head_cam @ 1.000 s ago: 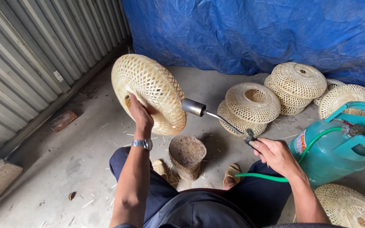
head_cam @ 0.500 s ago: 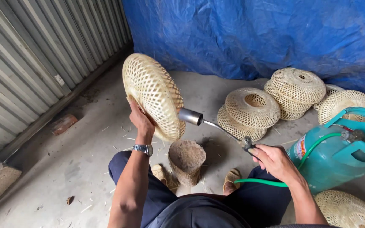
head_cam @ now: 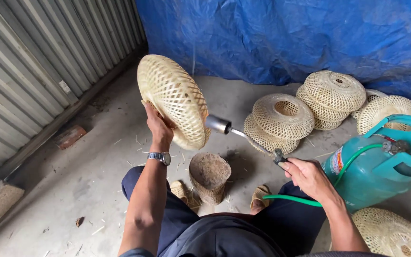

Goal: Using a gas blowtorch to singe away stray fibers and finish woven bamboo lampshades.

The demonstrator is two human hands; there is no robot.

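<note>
My left hand [head_cam: 158, 127], with a wristwatch on the wrist, holds a round woven bamboo basket [head_cam: 172, 99] up on edge by its rim. My right hand [head_cam: 307, 175] grips the handle of a gas torch [head_cam: 243, 136] whose metal nozzle points at the basket's lower right side. A green hose [head_cam: 295, 200] runs from the torch to a teal gas cylinder [head_cam: 376, 166] at my right. I sit with a small wooden stump [head_cam: 209, 174] between my feet.
Several finished woven baskets [head_cam: 310, 107] are stacked on the concrete floor ahead, and another [head_cam: 390, 234] lies at the lower right. A blue tarp [head_cam: 300, 33] hangs behind them. A corrugated metal wall [head_cam: 29, 62] runs along the left, with a brick [head_cam: 70, 136] at its foot.
My left hand has turned the basket from facing me to standing more on edge and raised it slightly. The torch nozzle stays at its lower side.
</note>
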